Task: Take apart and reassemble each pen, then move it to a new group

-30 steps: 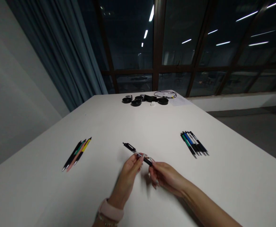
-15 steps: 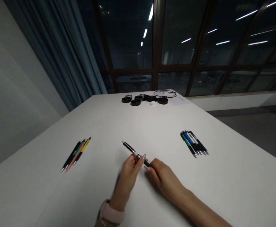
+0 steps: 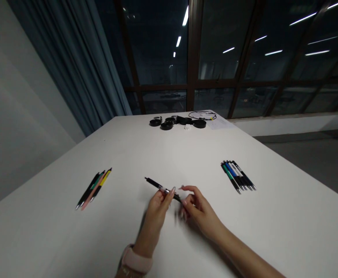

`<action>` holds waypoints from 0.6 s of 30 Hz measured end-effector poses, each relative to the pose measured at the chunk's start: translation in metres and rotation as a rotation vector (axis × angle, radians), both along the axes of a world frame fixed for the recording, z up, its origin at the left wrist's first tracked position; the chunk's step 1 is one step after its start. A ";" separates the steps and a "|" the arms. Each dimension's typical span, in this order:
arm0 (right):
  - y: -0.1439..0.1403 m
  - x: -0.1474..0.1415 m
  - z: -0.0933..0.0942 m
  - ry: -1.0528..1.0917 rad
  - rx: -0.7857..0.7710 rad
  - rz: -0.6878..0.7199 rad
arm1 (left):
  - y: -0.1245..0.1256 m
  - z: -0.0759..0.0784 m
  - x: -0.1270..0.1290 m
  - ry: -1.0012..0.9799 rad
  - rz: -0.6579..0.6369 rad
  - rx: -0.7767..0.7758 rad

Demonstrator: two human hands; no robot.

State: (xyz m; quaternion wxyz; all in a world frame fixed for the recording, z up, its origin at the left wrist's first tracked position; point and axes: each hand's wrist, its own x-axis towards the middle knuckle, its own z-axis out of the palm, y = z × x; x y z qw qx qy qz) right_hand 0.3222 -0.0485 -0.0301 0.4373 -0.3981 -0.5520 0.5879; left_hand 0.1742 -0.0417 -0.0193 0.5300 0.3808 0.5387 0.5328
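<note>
A black pen (image 3: 153,183), pinched by the left hand (image 3: 155,212), could be knocked loose if bumped by the right hand (image 3: 202,213) just beside, whose blurred grip cannot be told.

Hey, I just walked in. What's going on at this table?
A person is working with a dark pen over the white table. The left hand pinches it around the middle; the right hand is at its near end, though its grip is unclear. A group of pens lies to the left, and another row of pens to the right.
</note>
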 end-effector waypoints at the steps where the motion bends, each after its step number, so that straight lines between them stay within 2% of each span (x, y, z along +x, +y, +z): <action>1: 0.001 -0.001 0.000 0.032 -0.006 -0.028 | 0.000 0.000 0.000 -0.004 0.008 -0.009; 3: 0.003 -0.002 0.002 0.060 -0.029 -0.052 | 0.001 -0.001 0.001 -0.012 0.009 -0.019; 7: 0.006 0.000 0.004 0.077 -0.138 0.038 | 0.001 -0.004 0.003 -0.024 -0.019 0.002; 9: 0.007 0.000 0.004 0.111 -0.164 0.026 | 0.001 -0.005 0.003 -0.019 -0.017 0.016; 11: 0.007 0.000 0.003 0.159 -0.191 0.002 | 0.001 -0.004 0.004 -0.018 -0.010 0.020; 15: 0.006 -0.001 0.003 0.211 -0.295 0.063 | 0.001 -0.001 0.005 -0.046 -0.019 0.019; 18: 0.006 0.000 0.006 0.230 -0.302 0.055 | 0.003 -0.002 0.006 -0.051 -0.024 0.023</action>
